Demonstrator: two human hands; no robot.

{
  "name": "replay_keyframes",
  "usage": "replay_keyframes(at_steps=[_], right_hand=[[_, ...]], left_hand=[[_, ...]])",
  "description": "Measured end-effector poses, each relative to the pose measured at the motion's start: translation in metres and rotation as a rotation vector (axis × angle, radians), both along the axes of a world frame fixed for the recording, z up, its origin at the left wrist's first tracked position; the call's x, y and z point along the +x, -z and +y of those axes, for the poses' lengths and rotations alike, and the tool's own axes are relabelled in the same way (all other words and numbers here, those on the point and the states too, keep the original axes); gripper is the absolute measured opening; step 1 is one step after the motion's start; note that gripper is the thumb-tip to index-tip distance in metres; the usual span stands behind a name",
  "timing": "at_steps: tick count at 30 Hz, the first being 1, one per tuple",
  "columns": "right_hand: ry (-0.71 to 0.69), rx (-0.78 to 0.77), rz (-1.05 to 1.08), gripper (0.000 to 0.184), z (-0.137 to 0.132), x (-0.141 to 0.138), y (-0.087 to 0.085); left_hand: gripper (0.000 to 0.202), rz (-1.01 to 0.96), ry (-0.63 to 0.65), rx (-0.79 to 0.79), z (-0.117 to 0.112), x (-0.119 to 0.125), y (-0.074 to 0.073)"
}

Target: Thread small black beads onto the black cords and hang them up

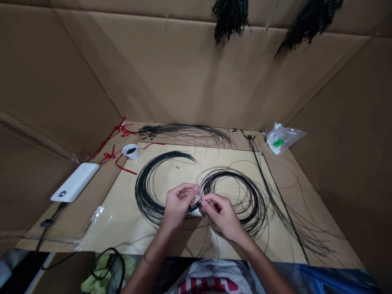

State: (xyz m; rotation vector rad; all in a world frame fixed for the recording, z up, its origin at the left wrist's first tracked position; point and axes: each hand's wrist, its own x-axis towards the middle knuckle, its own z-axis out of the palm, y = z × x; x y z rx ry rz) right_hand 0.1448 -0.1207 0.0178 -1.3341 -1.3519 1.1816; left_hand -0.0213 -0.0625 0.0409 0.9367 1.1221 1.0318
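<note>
My left hand [177,206] and my right hand [222,214] meet at the middle of a pale board [122,220]. Both pinch thin black cords where two looped bundles cross. The left bundle of black cords [143,192] arcs round to the left. A right coil of black cords [245,192] circles beside my right hand. What sits between the fingertips is too small to name beyond the cords. Two tiny black beads [177,167] lie on the board beyond my hands.
A small white cup [131,151] of dark bits and red ribbons [114,155] lie at the back left. A white power bank [75,181] rests left. A plastic bag [281,139] lies back right. Straight black cords [275,196] fan right. Cardboard walls enclose the space.
</note>
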Motion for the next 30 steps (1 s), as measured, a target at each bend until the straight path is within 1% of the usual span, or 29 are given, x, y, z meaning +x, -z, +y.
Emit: replay_keyframes(at_steps=[8, 13, 15, 17, 20, 23, 26, 28, 29, 30], right_hand=[[-0.054, -0.022, -0.036, 0.030, 0.005, 0.007, -0.003], [-0.095, -0.053, -0.042, 0.027, 0.013, 0.016, -0.004], [-0.092, -0.043, 0.009, 0.026, 0.018, 0.015, -0.004], [-0.069, -0.029, 0.121, 0.028, 0.025, 0.011, -0.003], [-0.039, -0.070, 0.327, 0.034, 0.036, 0.001, -0.003], [-0.058, -0.106, 0.397, 0.038, 0.045, -0.007, -0.004], [-0.088, -0.130, 0.405, 0.041, 0.051, -0.010, 0.000], [-0.091, -0.151, 0.407, 0.042, 0.055, -0.011, 0.005], [-0.080, -0.157, 0.407, 0.042, 0.057, -0.011, 0.009], [-0.061, -0.158, 0.407, 0.042, 0.058, -0.010, 0.012]], left_hand=[[0.044, 0.019, 0.011, -0.016, 0.014, -0.003, 0.008], [0.039, 0.012, 0.021, 0.005, 0.014, -0.001, 0.011], [0.034, 0.013, 0.033, 0.036, 0.012, 0.001, 0.012], [0.027, 0.019, 0.036, 0.096, 0.009, 0.004, 0.011], [0.021, 0.040, 0.003, 0.193, 0.008, 0.007, 0.012], [0.020, 0.103, -0.023, 0.244, 0.011, 0.005, 0.017], [0.023, 0.159, 0.029, 0.251, 0.020, -0.007, 0.023], [0.026, 0.247, 0.083, 0.282, 0.036, -0.025, 0.023], [0.027, 0.352, 0.072, 0.344, 0.047, -0.037, 0.021], [0.027, 0.496, -0.009, 0.458, 0.062, -0.053, 0.018]])
